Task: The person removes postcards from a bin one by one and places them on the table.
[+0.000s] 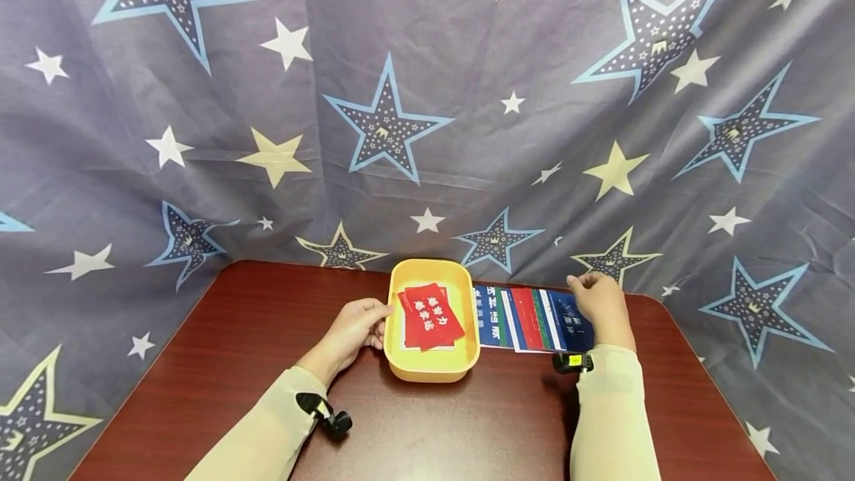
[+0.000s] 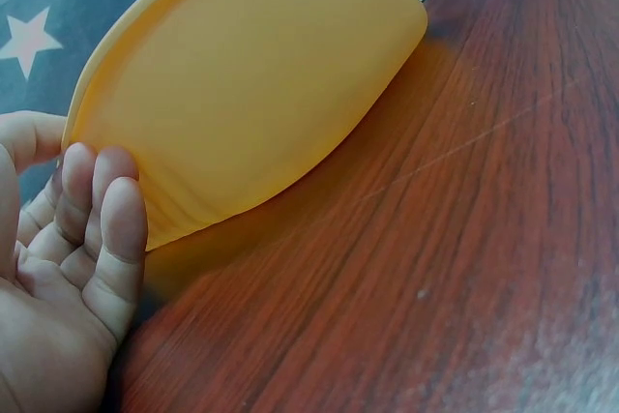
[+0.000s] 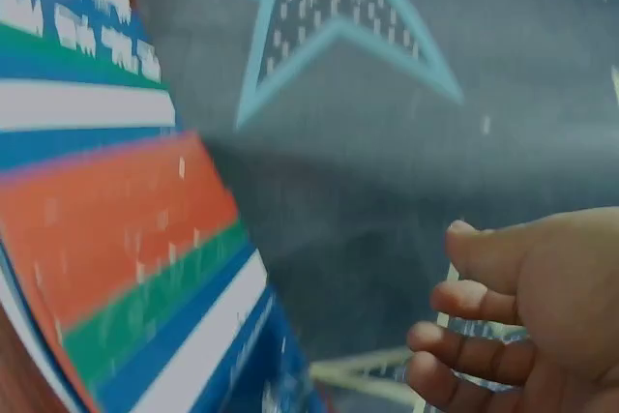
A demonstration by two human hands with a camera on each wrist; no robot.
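Note:
A yellow plastic tray (image 1: 433,375) stands on the table with red cards (image 1: 430,321) lying overlapped inside it. My left hand (image 1: 357,329) pinches the tray's left side. In the left wrist view, its fingers (image 2: 121,220) press the outer wall while the thumb is at the rim. To the right of the tray, a row of overlapping blue, white, red and green printed cards (image 1: 528,321) lies fanned out. My right hand (image 1: 603,306) is over the row's right end. The right wrist view shows its fingers (image 3: 474,350) loosely bent, with nothing visible between them.
The reddish-brown wooden table (image 1: 267,303) reaches back to a grey star-patterned cloth (image 1: 467,169) hanging behind it. Black wrist cameras (image 1: 337,424) are strapped to both sleeves. The tray's right wall is against the near end of the card row.

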